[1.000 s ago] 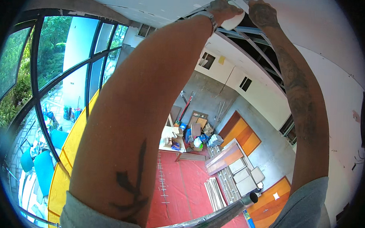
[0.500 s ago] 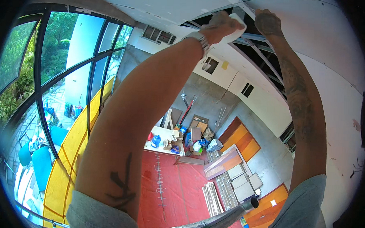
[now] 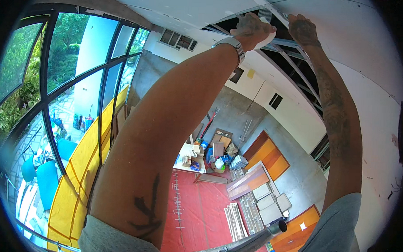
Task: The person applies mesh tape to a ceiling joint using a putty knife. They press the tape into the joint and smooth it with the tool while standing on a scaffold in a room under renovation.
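Observation:
Both my arms reach up to an opening (image 3: 286,53) in the white ceiling, where metal framing shows against a dark gap. My left hand (image 3: 251,29), with a metal-banded watch (image 3: 234,46) on its wrist, is closed around a white piece with a rounded edge (image 3: 267,41); its kind I cannot make out. To the right, my right hand (image 3: 304,31) is curled at the edge of the ceiling board (image 3: 338,28). Its fingertips are partly hidden, and I cannot see what they grip. A ribbed metal strip (image 3: 265,14) shows between the hands.
A metal rail (image 3: 251,239) crosses below me. Far beneath lies a red floor covering (image 3: 198,210), with a cluttered table (image 3: 187,163), stacked panels (image 3: 261,197) and long white strips (image 3: 236,220). Black-framed windows (image 3: 43,94) stand at left, beside a yellow ledge (image 3: 75,184).
My left hand and the white piece have shifted slightly right. My right hand has moved a little right and down along the opening's edge.

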Demonstrator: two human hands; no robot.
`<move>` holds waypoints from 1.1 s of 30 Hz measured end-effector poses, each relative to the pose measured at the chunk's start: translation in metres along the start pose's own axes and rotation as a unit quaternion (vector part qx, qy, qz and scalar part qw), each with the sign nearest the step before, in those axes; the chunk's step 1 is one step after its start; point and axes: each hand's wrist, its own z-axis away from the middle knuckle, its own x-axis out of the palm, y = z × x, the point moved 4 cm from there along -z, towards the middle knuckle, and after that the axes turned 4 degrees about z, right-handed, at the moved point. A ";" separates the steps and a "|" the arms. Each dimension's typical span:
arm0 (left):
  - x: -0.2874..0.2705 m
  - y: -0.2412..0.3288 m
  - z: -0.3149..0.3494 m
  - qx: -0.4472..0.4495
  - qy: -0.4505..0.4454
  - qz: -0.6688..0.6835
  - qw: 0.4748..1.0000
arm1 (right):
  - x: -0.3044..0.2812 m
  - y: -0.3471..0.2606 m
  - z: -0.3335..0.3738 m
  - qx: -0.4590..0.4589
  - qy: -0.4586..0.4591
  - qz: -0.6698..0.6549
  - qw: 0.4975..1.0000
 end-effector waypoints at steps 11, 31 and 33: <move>-0.007 0.010 0.005 0.022 0.004 -0.025 0.999 | 0.000 0.002 -0.008 -0.077 0.083 0.062 0.992; 0.025 -0.004 -0.012 0.285 -0.098 -0.424 0.854 | 0.005 -0.002 -0.018 0.011 -0.042 -0.002 0.999; 0.019 0.008 0.000 0.315 -0.103 -0.481 0.812 | 0.009 0.009 -0.017 0.004 -0.044 0.008 0.999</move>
